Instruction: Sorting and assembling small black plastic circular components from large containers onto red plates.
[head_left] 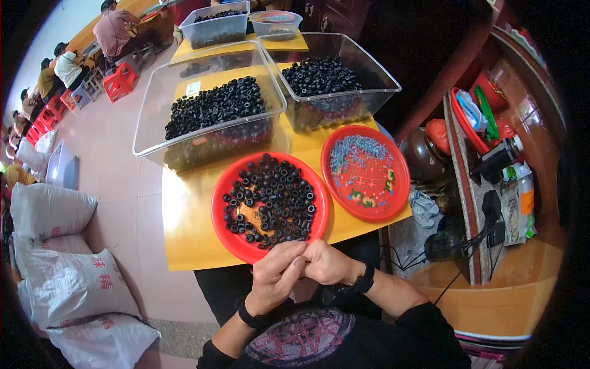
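Note:
My left hand (275, 275) and my right hand (332, 263) meet at the near rim of a round red tray (219, 216). Both are closed, their fingertips pressed together. Whatever they pinch is hidden by the fingers. Small black ring-shaped parts (289, 212) lie scattered in that tray, some upright with the hole showing. To its right, a second red tray (402, 184) has a printed pattern and holds many tiny bluish, clear-looking pieces (356, 150). Each wrist wears a black band.
Behind the trays, two clear plastic bins (142, 132) (393, 86) hold heaps of black parts on the yellow tabletop (184, 234). More tubs (215, 31) stand farther back. White sacks (92, 286) are stacked at left; a cluttered ledge (458, 166) runs along the right. People sit far left.

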`<state>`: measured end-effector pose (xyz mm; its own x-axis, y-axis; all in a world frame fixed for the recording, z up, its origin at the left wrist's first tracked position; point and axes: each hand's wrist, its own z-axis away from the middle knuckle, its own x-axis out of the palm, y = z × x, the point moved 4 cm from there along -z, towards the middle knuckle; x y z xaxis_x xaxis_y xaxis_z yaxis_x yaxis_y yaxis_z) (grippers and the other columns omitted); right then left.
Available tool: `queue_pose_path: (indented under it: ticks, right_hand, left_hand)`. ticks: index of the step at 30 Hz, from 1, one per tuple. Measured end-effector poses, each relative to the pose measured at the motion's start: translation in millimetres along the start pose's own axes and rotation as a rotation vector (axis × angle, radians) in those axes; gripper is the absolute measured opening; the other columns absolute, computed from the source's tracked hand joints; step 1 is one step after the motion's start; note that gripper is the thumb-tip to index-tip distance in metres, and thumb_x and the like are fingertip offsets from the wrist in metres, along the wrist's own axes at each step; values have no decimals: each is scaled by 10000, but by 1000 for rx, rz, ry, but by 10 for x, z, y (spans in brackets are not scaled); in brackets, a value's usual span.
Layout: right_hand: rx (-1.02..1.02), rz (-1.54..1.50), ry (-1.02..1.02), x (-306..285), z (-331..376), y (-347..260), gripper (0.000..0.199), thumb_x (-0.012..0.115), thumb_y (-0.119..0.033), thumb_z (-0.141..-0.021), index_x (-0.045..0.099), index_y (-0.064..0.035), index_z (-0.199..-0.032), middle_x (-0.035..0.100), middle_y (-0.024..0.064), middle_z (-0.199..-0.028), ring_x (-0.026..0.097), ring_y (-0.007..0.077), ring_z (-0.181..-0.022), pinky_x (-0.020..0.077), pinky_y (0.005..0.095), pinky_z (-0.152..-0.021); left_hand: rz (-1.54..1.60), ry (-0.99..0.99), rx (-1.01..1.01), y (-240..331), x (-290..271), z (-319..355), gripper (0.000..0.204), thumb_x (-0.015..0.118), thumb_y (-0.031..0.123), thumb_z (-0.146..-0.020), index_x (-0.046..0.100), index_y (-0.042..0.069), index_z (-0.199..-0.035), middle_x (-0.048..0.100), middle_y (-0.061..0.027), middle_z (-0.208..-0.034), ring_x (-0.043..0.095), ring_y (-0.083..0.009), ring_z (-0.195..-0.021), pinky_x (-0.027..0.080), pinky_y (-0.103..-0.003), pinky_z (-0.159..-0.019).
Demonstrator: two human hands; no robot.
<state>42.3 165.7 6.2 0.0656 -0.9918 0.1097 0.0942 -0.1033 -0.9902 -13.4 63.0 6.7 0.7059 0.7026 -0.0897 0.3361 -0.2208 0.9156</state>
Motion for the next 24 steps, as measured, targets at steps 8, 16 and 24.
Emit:
queue_pose_path:
  ticks: [8,16,24]
  right_hand:
    - [48,-26,12,-49,41,75,152,489,16,-781,639,15,-804,612,0,-730,545,70,-715,451,246,-632]
    - [53,-590,-33,-232,-39,35,346,527,-90,-879,478,53,-1190,589,119,-1060,584,146,-922,484,270,-806]
    - [27,-512,0,-102,-68,-52,351,517,-90,-885,438,59,-1192,563,128,-1078,567,162,-963,476,277,-833]
  left_hand:
    - [-48,-14,-5,24,26,-19,215,535,-29,-791,592,-61,-996,615,-174,-972,606,-235,-884,467,-297,-787]
    - [168,110,-94,-26,-111,26,308,551,-26,-790,533,-36,-1097,551,-146,-1038,556,-209,-928,432,-293,-815]
    - [-94,65,22,54,-150,-23,333,577,-58,-746,559,-4,-1074,527,-148,-1021,562,-180,-800,463,-256,-656]
